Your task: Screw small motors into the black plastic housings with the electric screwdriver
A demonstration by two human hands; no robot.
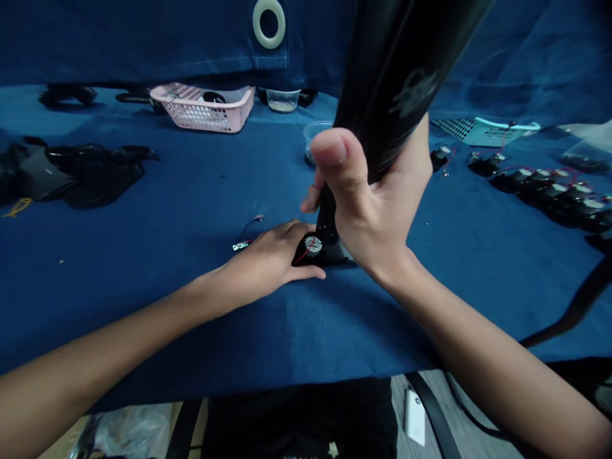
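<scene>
My left hand (275, 258) lies on the blue cloth, its fingers and thumb closed round a small black plastic housing. A round silver motor (313, 244) with a red wire sits in this housing. My right hand (377, 197) is wrapped round a thick black handheld tool (389, 83) that rises toward the camera. The tool's lower end comes down right beside the motor; whether it touches the housing is hard to see. Left of the left hand lies a small circuit board (240, 246) with thin wires.
Several black housings with motors (549, 188) line the right side. A pink basket (210, 118), a clear tub (283, 102) and a teal basket (507, 132) stand at the back. Black bags (81, 172) lie left. A black cable (578, 306) crosses the right edge.
</scene>
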